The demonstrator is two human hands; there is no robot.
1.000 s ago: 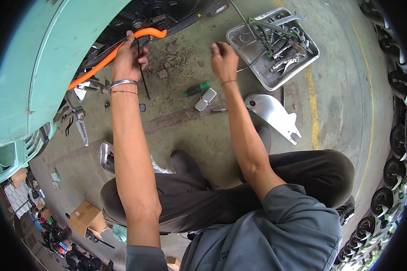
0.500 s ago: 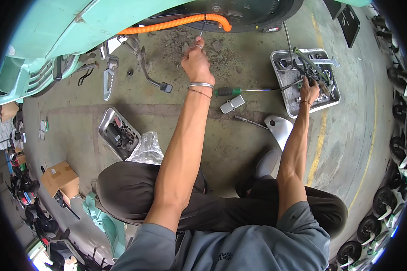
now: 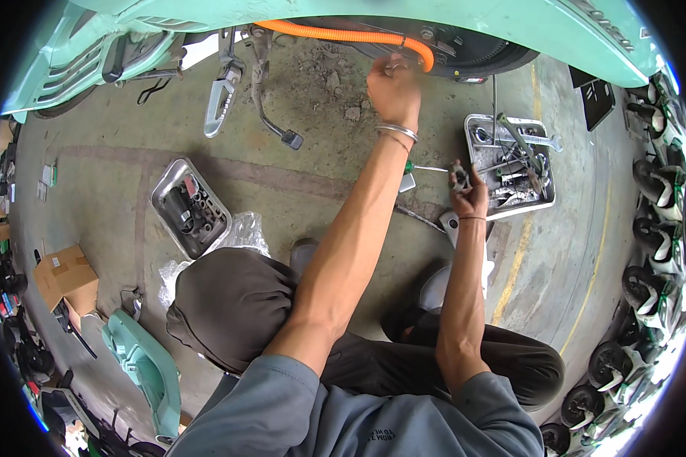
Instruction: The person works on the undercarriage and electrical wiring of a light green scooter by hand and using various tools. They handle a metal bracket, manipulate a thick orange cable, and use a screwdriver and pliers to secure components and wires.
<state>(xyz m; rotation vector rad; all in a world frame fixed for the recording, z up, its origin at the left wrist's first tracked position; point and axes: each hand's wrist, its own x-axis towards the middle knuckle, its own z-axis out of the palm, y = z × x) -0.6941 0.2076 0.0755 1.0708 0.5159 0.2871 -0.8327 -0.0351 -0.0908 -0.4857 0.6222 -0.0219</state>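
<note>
My left hand (image 3: pixel 395 93) is raised to the underside of a mint-green scooter (image 3: pixel 480 17), its fingers curled just below the end of an orange corrugated tube (image 3: pixel 343 33). Motion blurs the fingertips, and what they grip cannot be made out. By the near left edge of a metal tray (image 3: pixel 550 175), my right hand (image 3: pixel 471 196) is turned palm up, with a small dark metal part (image 3: pixel 459 180) in its fingers. Wrenches, including a silver spanner (image 3: pixel 537 140), and other tools fill the tray. A screwdriver (image 3: pixel 432 168) lies on the floor, partly behind my left forearm.
A second tray (image 3: pixel 160 199) of small parts lies at left beside clear plastic (image 3: pixel 245 232). A footrest bracket (image 3: pixel 219 105) and a side stand (image 3: pixel 270 126) hang from the scooter. A cardboard box (image 3: pixel 70 276) and a mint panel (image 3: pixel 149 373) are at lower left; scooters line the right.
My right hand has come out of the tool tray, leftward and nearer, with a small metal part in it. My left hand is now closer to the orange tube's end. The view has shifted.
</note>
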